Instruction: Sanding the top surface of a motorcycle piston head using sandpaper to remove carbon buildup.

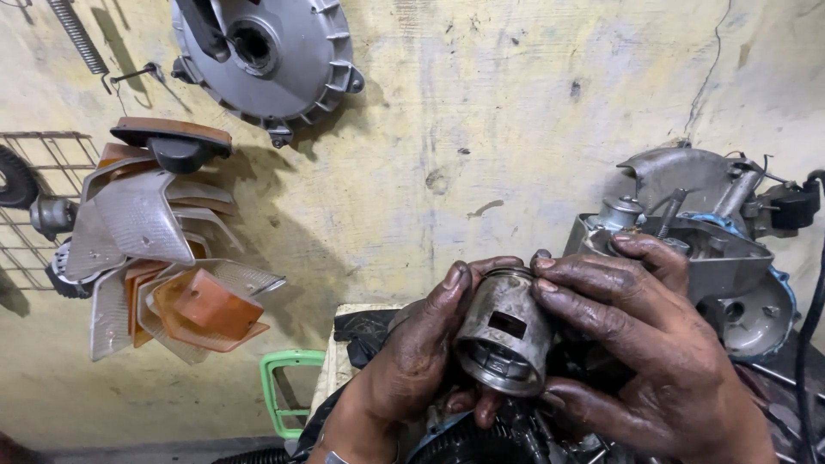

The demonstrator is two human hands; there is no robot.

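A grey metal piston (505, 333) with a rectangular slot in its side sits tilted between both hands, its hollow skirt facing me. My left hand (411, 361), dark with grease, cups it from the left with the thumb over the top edge. My right hand (640, 344) wraps it from the right, fingers laid over the crown and behind it. Below the hands lies a dark engine part (481, 442), partly hidden.
An engine casing (713, 249) stands at the right against the yellow wall. A cluster of clear and orange lamp lenses (163, 266) hangs at left by a wire rack (34, 206). A grey drum hub (266, 51) hangs above. A green frame (288, 391) leans below.
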